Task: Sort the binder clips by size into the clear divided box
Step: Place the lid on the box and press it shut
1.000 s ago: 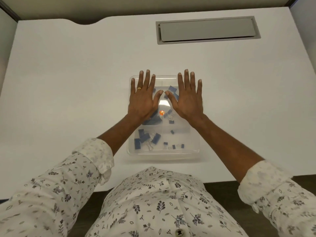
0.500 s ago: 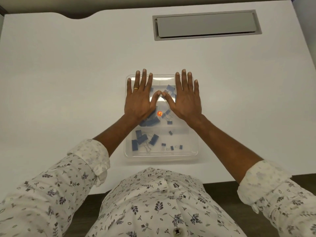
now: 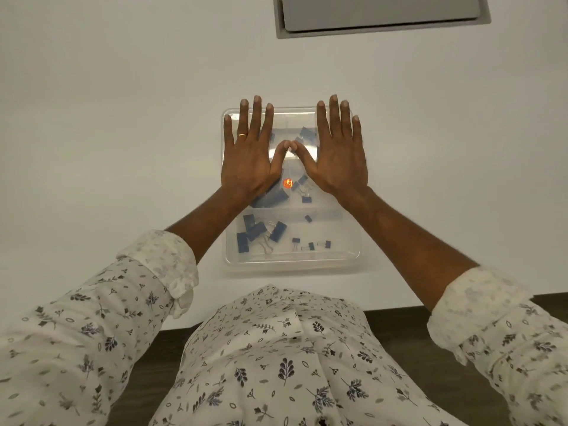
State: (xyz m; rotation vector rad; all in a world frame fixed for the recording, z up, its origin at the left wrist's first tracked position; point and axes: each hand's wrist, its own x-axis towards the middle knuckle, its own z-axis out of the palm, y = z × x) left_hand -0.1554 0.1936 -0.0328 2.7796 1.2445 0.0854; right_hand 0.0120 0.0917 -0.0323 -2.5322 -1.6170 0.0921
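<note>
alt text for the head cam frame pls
Two open hands, the left hand and right hand, are held flat with fingers spread and thumb tips meeting over the far half of a clear divided box on a white table. Blue binder clips show inside: larger ones near-left, small ones near-right. Patterned sleeves frame the view.

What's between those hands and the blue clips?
Seemingly a clear lid on the box: the left hand and right hand lie flat on top, with the binder clips underneath.
</note>
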